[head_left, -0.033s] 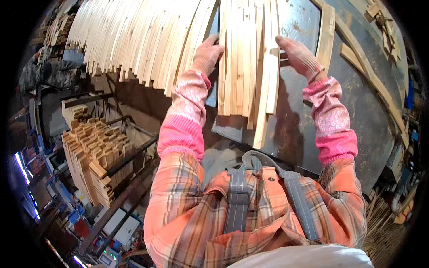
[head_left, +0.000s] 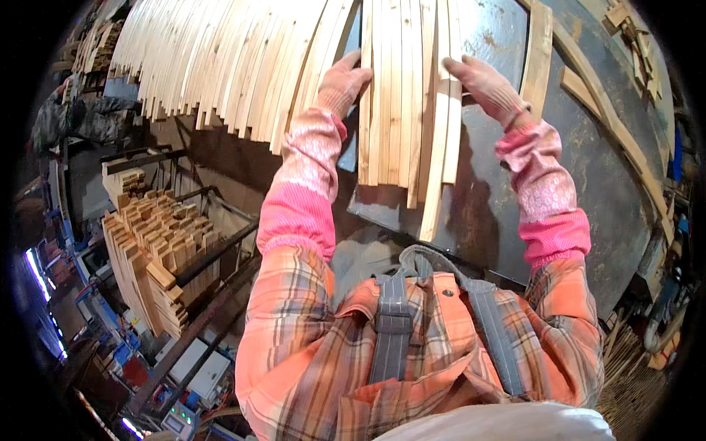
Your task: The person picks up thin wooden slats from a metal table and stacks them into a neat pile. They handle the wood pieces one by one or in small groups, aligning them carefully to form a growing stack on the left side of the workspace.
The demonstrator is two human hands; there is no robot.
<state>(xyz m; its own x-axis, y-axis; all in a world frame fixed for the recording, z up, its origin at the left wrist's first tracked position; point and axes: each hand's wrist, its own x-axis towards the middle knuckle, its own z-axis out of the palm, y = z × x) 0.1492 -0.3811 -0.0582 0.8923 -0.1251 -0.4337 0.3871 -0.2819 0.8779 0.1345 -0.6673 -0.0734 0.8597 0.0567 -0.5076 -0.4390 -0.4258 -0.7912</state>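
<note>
At nine o'clock, stacked wood is standing. At eleven, a wide slat row is crowding the left hand, whose half-bent fingers are touching the slat group at twelve. The longest slat is jutting and could be skewing the group if the hands are pressing unevenly. At one, the right hand is laying a fingertip over the edge; whether either is gripping firmly, I cannot tell. At two, a long strip is crossing the surface.

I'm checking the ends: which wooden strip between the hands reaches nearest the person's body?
The second strip from the right; its lower end juts out beyond all the others.
</note>
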